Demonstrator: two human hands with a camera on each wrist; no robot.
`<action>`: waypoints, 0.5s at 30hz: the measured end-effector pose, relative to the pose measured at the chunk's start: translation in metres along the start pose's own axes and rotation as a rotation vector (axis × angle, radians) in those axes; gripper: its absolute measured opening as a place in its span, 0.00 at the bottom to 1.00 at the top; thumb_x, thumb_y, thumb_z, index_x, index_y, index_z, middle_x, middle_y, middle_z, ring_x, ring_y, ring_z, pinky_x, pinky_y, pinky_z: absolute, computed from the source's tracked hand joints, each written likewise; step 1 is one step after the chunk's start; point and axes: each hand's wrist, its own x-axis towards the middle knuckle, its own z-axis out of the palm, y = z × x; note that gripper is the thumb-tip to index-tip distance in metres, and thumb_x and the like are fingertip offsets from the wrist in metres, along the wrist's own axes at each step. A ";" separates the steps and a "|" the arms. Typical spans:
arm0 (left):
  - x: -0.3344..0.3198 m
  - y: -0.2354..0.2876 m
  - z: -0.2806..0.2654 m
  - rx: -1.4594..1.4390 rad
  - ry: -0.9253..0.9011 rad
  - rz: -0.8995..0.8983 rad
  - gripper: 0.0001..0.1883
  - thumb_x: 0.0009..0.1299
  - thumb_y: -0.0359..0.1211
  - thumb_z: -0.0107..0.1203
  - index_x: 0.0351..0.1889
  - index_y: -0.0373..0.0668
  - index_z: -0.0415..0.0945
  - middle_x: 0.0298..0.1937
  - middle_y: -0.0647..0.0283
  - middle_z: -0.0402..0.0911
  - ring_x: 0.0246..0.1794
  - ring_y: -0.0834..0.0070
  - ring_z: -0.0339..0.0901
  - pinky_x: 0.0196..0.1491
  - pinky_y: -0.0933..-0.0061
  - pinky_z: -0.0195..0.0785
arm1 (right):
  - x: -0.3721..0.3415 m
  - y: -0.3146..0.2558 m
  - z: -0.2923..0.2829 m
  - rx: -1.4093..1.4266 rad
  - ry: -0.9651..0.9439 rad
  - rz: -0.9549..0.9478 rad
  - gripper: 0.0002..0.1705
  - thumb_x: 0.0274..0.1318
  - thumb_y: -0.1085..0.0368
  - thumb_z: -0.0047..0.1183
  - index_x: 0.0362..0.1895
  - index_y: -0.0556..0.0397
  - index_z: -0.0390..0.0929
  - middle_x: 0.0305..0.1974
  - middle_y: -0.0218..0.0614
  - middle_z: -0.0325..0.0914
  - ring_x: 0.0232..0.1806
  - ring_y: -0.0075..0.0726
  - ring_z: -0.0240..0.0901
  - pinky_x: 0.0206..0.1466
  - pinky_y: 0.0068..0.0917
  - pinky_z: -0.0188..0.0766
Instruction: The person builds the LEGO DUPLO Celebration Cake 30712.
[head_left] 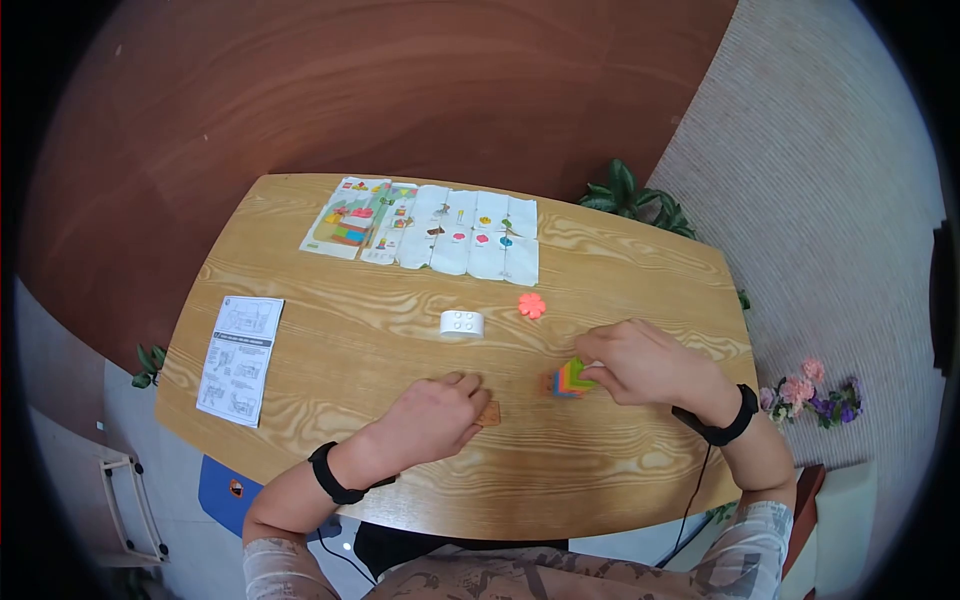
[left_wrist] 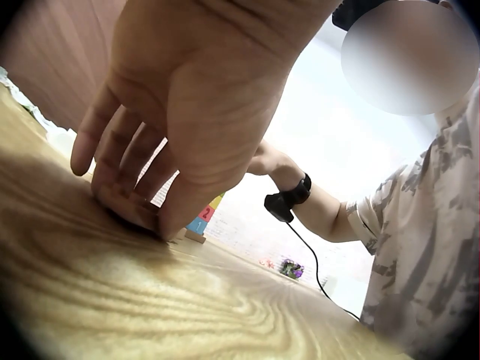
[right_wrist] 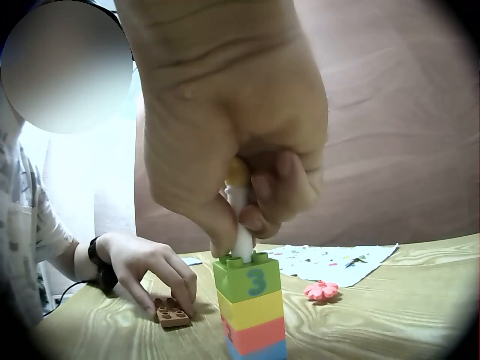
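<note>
In the right wrist view, the right hand [right_wrist: 240, 127] pinches a white candle-like piece [right_wrist: 244, 244] with a yellow tip, its lower end at the top of a green brick [right_wrist: 247, 279] marked 3. Below that brick are yellow, red and blue ones in an upright stack [head_left: 566, 380]; a brown piece [left_wrist: 195, 236] shows at its foot. The left hand [head_left: 432, 416] rests on the table left of the stack, thumb and fingers around the sides of a flat brown studded brick [right_wrist: 174, 315]. Its far side is partly hidden by the fingers in the head view.
A white studded brick [head_left: 462, 323] and a coral flower piece [head_left: 531, 305] lie beyond the hands. A creased picture sheet [head_left: 430, 230] lies along the far edge, a printed page [head_left: 240, 360] at the left. A cable hangs from each wrist.
</note>
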 end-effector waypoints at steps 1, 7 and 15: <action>0.000 0.000 0.002 0.001 -0.002 0.001 0.15 0.67 0.36 0.66 0.46 0.38 0.79 0.44 0.55 0.79 0.49 0.59 0.83 0.47 0.60 0.80 | 0.000 0.001 0.001 0.015 0.009 0.001 0.12 0.64 0.64 0.61 0.36 0.57 0.72 0.31 0.50 0.77 0.36 0.67 0.77 0.39 0.54 0.72; 0.002 0.000 0.001 0.016 0.004 0.011 0.15 0.67 0.36 0.66 0.47 0.38 0.79 0.44 0.56 0.80 0.49 0.60 0.83 0.47 0.61 0.80 | 0.000 0.005 0.003 0.064 0.007 0.006 0.13 0.62 0.65 0.63 0.35 0.57 0.71 0.30 0.51 0.77 0.37 0.68 0.77 0.40 0.54 0.72; 0.004 0.003 -0.003 0.005 -0.024 -0.019 0.15 0.67 0.36 0.66 0.48 0.38 0.79 0.45 0.55 0.80 0.49 0.58 0.83 0.48 0.60 0.79 | 0.003 0.000 -0.001 0.017 -0.021 0.039 0.12 0.62 0.65 0.62 0.35 0.58 0.72 0.31 0.52 0.80 0.38 0.67 0.78 0.41 0.54 0.73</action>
